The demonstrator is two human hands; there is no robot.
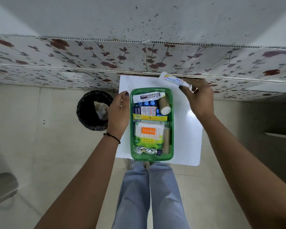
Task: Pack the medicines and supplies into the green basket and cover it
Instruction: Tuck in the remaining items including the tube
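Observation:
The green basket (171,126) stands on a small white table (188,129). Inside it lie a white Cipladine tube (148,96), a bandage roll (164,106), a medicine box (145,110), a yellow packet (149,117), a Tulips cotton swab pack (149,132), a second beige roll (166,141) and foil sachets (144,150). My left hand (118,111) rests against the basket's left rim, fingers apart. My right hand (199,98) hovers off the basket's far right corner and grips a white ointment tube (173,79). No cover is in view.
A black woven waste bin (87,111) with crumpled wrappers stands on the tiled floor left of the table. A flower-patterned wall panel (89,58) runs just behind the table. My legs in grey trousers (149,192) are at the near edge.

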